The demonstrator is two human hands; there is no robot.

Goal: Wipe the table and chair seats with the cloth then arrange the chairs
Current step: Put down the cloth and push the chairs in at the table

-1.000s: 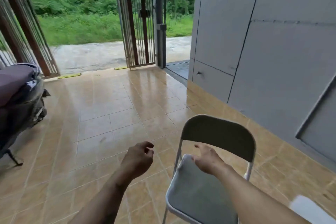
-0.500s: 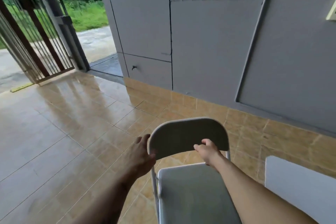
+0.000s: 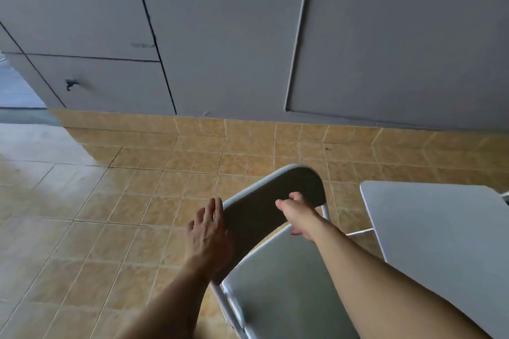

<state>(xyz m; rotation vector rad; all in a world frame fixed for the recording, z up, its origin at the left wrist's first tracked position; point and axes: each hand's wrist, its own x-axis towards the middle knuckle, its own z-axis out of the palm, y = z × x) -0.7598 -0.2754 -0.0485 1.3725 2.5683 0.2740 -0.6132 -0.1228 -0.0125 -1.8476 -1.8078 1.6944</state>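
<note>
Right hand point(image 3: 298, 216) has fingers point(image 3: 282, 204) closed on the backrest point(image 3: 264, 206) of the folding chair point(image 3: 286, 278), w/ thumb side wrapped over the lower edge. Left hand point(image 3: 208, 237) lies flat, fingers spread, against the backrest's left end, not gripping. Chair sits on the tiled floor point(image 3: 82, 228), just beside the counter's point(image 3: 440, 228) left edge. No cloth in view. Risk: one-handed hold could let the chair swing & knock the counter edge, or fold up on the fingers.

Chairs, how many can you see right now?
1: a grey folding chair at bottom centre, beside the table. Right hand grips its backrest. Others may be out of view.
</note>
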